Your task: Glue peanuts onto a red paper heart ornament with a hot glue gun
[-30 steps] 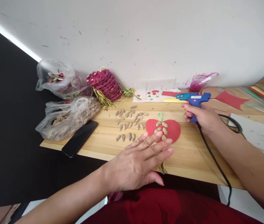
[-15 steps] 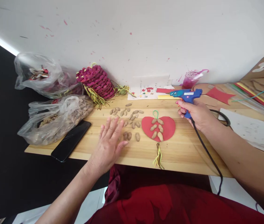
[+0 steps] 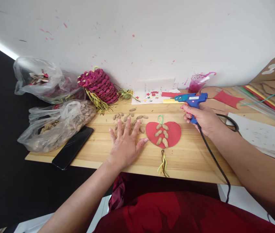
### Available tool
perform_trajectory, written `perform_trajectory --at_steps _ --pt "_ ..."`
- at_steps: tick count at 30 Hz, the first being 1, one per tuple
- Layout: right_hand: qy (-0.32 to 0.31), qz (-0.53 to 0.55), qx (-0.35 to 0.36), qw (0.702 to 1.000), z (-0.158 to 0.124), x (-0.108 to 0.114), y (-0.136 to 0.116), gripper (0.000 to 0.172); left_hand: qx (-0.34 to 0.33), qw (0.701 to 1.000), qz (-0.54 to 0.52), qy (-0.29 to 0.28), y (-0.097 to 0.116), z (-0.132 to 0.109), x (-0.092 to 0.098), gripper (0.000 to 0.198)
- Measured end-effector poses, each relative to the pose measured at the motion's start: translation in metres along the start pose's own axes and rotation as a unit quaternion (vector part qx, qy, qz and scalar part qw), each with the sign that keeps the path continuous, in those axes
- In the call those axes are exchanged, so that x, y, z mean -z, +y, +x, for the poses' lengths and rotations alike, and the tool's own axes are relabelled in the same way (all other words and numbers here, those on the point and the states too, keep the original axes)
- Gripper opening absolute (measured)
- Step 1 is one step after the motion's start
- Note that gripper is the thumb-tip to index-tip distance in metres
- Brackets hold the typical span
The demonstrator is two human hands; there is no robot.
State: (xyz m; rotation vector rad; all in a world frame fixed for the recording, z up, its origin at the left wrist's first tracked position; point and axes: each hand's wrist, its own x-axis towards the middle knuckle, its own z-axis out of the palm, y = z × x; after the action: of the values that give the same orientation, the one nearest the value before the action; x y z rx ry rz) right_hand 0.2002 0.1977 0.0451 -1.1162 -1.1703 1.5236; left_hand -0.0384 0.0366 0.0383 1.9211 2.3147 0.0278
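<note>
My left hand (image 3: 127, 142) is spread, palm down, over loose peanuts (image 3: 141, 116) on the wooden table, hiding some of them. Whether it touches them I cannot tell. Its thumb tip is close to the left edge of a red heart-shaped piece (image 3: 174, 133). Two columns of peanuts (image 3: 165, 134) lie on the heart, which has a green loop (image 3: 160, 119) at the top and a yellow and brown yarn tassel (image 3: 163, 164) below. Right of the heart, my right hand (image 3: 201, 119) grips a blue hot glue gun (image 3: 193, 99), its nozzle pointing left and a light glowing on its side.
On the left lie a black phone (image 3: 73, 147), a plastic bag of peanuts (image 3: 62, 124) and another plastic bag (image 3: 40, 77). A purple tasselled craft (image 3: 99, 86), star stickers (image 3: 149, 97) and a paint-stained cup (image 3: 197, 83) stand along the wall. The glue gun's black cord (image 3: 213, 161) hangs over the front edge.
My left hand has moved right and spread its fingers, now covering peanuts that showed before. My right hand holds the glue gun in nearly the same place.
</note>
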Motion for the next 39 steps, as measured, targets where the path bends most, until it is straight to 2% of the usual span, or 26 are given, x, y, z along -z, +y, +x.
perform_trajectory --at_steps 6,26,35,39 --pt "-0.005 -0.004 0.002 1.0 0.001 0.001 0.001 0.037 0.007 1.0 -0.009 0.0 0.0 0.003 -0.006 0.067" --pt "-0.005 0.015 0.006 1.0 0.002 0.002 0.003 0.031 0.036 0.998 -0.041 0.017 0.003 0.032 -0.001 0.055" --pt "-0.003 0.012 0.009 1.0 0.007 0.004 0.008 0.043 0.047 0.998 -0.035 0.015 -0.002 0.053 0.0 0.056" --pt "-0.004 0.015 0.01 1.0 0.009 0.006 0.01 0.04 0.032 0.998 -0.037 0.032 -0.006 0.058 -0.005 0.057"
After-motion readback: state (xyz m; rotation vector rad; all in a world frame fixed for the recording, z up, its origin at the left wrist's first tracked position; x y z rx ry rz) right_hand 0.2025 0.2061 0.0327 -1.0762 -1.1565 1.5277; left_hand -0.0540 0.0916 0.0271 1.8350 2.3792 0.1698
